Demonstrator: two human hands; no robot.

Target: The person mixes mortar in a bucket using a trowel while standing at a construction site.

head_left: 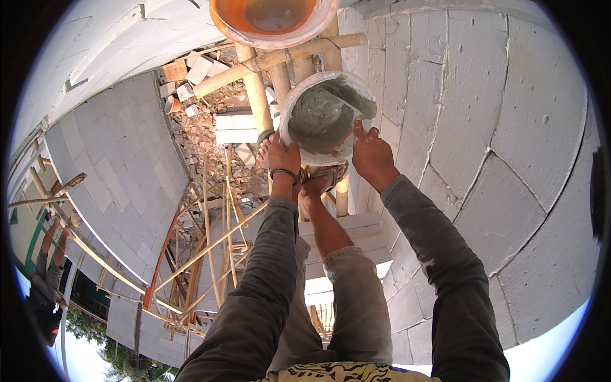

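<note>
A whitish, mortar-smeared bucket (294, 102) is held in front of my legs, over bamboo poles. Wet grey mortar (318, 118) lies inside it, heaped toward the far side. My left hand (281, 158) is closed at the near left rim, a dark band round its wrist. At the near right rim, my right hand (372, 153) grips the edge with its index finger laid along it. A pale straight edge crosses the mortar near that finger; I cannot tell what it belongs to. Past the bucket sits an orange basin (237, 33) with murky liquid.
Bamboo scaffold poles (254, 95) run under my sandaled feet (318, 181), high above rubble-strewn ground (210, 127). A pale block wall (471, 114) rises close on my right, another block wall (121, 146) on the left. Another person (48, 274) is at the far left.
</note>
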